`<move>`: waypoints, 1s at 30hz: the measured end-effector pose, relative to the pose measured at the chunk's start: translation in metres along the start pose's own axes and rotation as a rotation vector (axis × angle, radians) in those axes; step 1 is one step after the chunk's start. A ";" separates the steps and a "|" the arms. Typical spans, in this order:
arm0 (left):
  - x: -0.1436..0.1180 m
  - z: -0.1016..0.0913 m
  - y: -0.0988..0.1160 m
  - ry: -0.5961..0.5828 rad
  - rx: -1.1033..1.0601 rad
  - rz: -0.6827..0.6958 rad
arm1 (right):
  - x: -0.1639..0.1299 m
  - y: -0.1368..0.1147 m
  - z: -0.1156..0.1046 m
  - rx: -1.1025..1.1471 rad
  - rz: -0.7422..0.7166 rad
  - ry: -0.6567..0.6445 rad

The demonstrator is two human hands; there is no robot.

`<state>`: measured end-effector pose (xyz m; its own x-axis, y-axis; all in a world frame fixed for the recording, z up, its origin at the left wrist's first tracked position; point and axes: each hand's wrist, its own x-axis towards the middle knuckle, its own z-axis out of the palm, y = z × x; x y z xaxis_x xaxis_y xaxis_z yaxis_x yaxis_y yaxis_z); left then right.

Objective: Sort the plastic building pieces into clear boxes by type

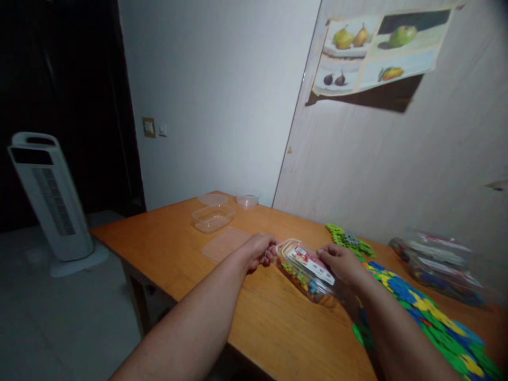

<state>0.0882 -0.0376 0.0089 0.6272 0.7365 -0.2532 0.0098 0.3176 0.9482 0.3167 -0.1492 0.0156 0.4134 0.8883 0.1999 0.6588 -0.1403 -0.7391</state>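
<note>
Bare forearms [202,312] reach in from five and six o'clock, both cut off by the lower edge; the right one hides part of a pile of blue, green and yellow pieces [420,304]. At about five o'clock from the middle of the view, a clear plastic box [299,284] sits on the orange-brown table [293,338]. It is elongated, with rounded, ribbed corners and a red-and-white label [313,262] whose print is too small to read. Yellow, green and blue bits show through its near wall; its right end is blurred, and whether the lid is latched is unclear.

Set against the box, the left hand [260,251] is at ten o'clock, fingers curled, pinching the corner. The right hand [341,264] is at two o'clock, thumb by the label; its other fingers are mostly hidden, so I cannot tell whether they grip.

Farther toward ten o'clock lie a flat translucent lid [224,243], partly behind the left hand, and an open clear tub [204,225]. Toward three o'clock, stacked boxes [444,272] are smeared, their contents hard to make out.
</note>
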 end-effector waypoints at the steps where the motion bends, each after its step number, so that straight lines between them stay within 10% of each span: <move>1: 0.001 -0.001 0.000 -0.007 -0.008 -0.003 | 0.000 -0.001 0.003 -0.036 -0.009 0.011; 30: -0.003 -0.001 -0.002 -0.065 0.077 0.094 | -0.006 -0.030 0.010 -0.537 -0.011 0.080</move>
<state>0.0859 -0.0399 0.0075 0.6775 0.7197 -0.1518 0.0069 0.2002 0.9797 0.2883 -0.1460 0.0301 0.4374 0.8577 0.2702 0.8833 -0.3534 -0.3081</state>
